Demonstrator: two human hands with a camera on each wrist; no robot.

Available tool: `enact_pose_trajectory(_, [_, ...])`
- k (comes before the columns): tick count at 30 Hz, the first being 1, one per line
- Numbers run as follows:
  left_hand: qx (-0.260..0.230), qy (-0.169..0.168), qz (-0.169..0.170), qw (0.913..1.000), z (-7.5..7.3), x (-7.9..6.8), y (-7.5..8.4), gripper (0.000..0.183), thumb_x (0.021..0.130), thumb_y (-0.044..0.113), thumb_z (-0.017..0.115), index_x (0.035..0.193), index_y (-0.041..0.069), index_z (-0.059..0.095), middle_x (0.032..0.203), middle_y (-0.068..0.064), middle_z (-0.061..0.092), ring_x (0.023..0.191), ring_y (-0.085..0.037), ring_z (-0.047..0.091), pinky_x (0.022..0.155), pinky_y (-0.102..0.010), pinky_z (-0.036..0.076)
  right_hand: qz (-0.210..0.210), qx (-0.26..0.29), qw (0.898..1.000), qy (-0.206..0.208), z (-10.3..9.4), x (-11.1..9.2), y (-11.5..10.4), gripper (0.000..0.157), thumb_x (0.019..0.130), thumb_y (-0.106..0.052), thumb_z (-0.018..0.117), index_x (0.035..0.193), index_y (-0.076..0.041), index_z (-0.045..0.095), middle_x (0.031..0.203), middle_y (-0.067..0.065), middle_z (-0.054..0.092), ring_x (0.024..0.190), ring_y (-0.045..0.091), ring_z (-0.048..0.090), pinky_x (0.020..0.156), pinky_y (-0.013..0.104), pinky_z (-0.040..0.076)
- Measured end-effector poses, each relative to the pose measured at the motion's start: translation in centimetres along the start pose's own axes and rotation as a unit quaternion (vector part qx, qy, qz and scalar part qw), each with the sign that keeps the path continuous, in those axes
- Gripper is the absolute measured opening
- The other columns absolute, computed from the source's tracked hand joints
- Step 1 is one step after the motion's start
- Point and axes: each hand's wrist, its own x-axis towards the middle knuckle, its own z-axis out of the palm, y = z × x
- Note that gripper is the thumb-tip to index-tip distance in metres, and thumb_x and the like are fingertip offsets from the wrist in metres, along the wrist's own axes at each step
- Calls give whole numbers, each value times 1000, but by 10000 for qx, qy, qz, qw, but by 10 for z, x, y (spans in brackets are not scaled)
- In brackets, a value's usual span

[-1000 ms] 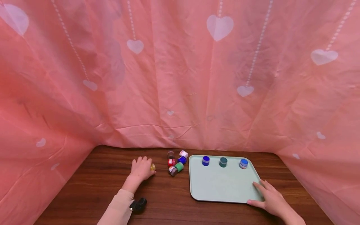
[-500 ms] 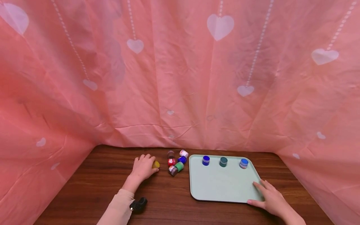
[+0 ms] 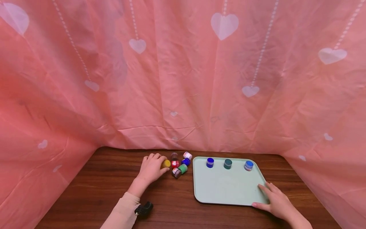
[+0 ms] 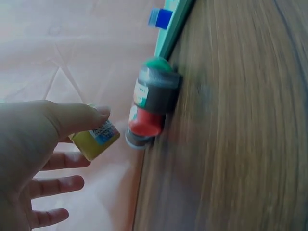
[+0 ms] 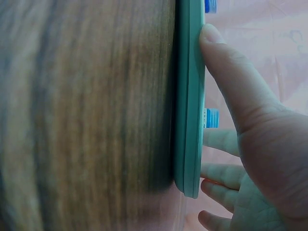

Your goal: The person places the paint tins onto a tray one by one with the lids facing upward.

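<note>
My left hand [image 3: 151,168] pinches a small yellow paint jar [image 3: 166,163] between thumb and index finger; in the left wrist view the jar [image 4: 94,144] is tilted, its label facing out, and the other fingers stay spread. Just right of it lies a cluster of paint jars, among them a red jar [image 3: 175,164], a green jar [image 3: 182,169] and a white jar [image 3: 187,155]. My right hand [image 3: 275,200] rests at the right edge of a pale green tray [image 3: 223,190], thumb [image 5: 211,36] on the rim and fingers extended.
Along the tray's far side stand a dark blue jar [image 3: 210,162], a dark green jar [image 3: 227,163] and a light blue jar [image 3: 248,165]. A pink curtain [image 3: 183,79] with hearts hangs behind and beside the wooden table [image 3: 171,203].
My left hand has moved right with the yellow jar, from apart to close beside the jar cluster. The right hand and the tray have stayed in place.
</note>
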Motion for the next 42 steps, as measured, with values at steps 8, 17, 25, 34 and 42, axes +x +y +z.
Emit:
enact_pose_trajectory(8, [-203,167,256,9993,-5,3,18,39,79,47,76,109,21,69,101,0,66,98,-24,57,81,-44,41,-38,-15,10000,59,-1,-1,0,82,72,-57,76,125,4,60,129,40,50,120,55,48,87,64,44])
enact_pose_trajectory(17, [-384,217,628,9971,-8,4,40,39,79,48,76,108,22,69,99,2,66,94,-21,56,80,-41,41,38,-19,9999,-96,-1,0,0,84,73,-58,74,127,5,59,131,41,48,121,55,46,87,65,44])
enact_pose_trajectory(25, [-254,168,914,9953,-4,7,61,38,82,52,72,106,23,69,100,3,65,98,-20,57,82,-41,42,17,15,10000,-95,-2,0,-1,84,73,-57,75,126,5,58,131,41,48,121,56,46,87,65,43])
enact_pose_trajectory(34, [-235,-12,1078,9939,4,16,87,39,82,52,71,111,25,68,107,4,66,97,-19,56,85,-39,41,-111,29,9998,138,-1,-1,-1,83,71,-56,77,125,5,60,130,39,50,121,55,47,88,64,44])
enact_pose_trajectory(42, [-252,-185,1260,9915,15,26,111,40,83,54,69,112,27,68,107,6,66,103,-16,58,84,-37,41,-147,10,9997,192,-2,-2,-2,83,71,-55,78,125,5,60,129,39,51,120,54,49,89,63,44])
